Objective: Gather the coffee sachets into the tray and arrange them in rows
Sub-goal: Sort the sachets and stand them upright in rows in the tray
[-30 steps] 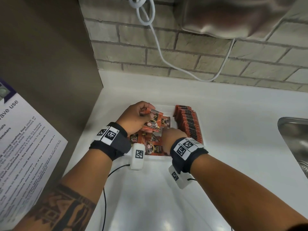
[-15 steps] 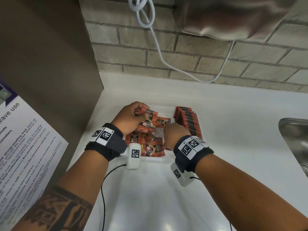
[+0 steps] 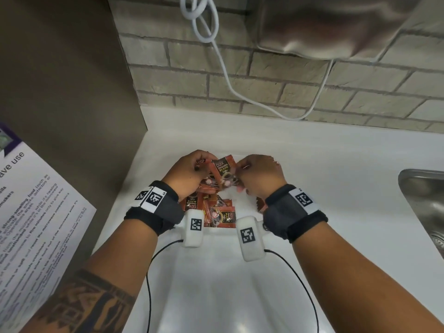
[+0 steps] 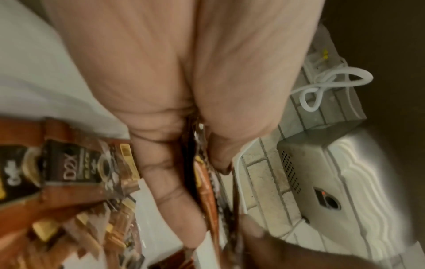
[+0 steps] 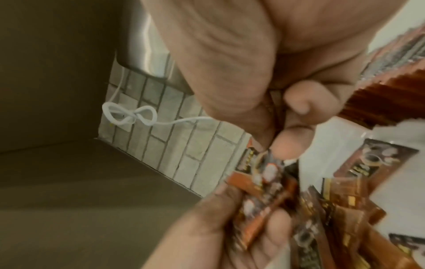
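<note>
Your right hand (image 3: 260,175) has come up to join your left hand (image 3: 189,174); both now pinch a sachet bundle (image 3: 222,174) lifted above the tray (image 3: 242,197); loose sachets (image 3: 219,213) remain inside, unsorted.

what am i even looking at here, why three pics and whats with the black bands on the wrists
No machine: a person works with bare hands. One camera sits on the head, looking down; the black bands carry one camera per wrist, so the other two pictures look along each palm. The left hand and right hand together hold a bunch of coffee sachets above a white tray on a white counter. Loose sachets lie jumbled in the tray; the right wrist view shows a neat row of sachets standing on edge.
</note>
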